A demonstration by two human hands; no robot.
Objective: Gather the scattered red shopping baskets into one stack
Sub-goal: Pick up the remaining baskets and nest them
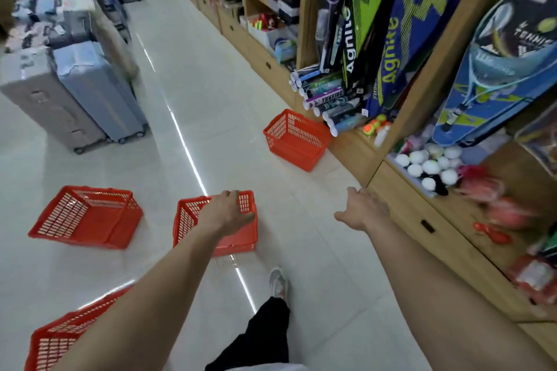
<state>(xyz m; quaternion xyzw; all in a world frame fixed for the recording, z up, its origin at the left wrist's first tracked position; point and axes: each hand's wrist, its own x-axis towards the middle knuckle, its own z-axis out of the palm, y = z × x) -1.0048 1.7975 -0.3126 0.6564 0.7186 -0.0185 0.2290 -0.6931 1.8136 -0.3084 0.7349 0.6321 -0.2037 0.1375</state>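
nearest red basket (57, 337) cropped by edge, right shelf goods (494, 205) blurred

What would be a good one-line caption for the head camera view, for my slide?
Left hand reaches over a red basket on the shop floor; three more baskets lie scattered, right hand open.

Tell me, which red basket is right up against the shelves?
The far basket, tipped against the wooden shelf base under the shuttlecock tubes. The other three baskets sit out on the open floor, away from the shelves.
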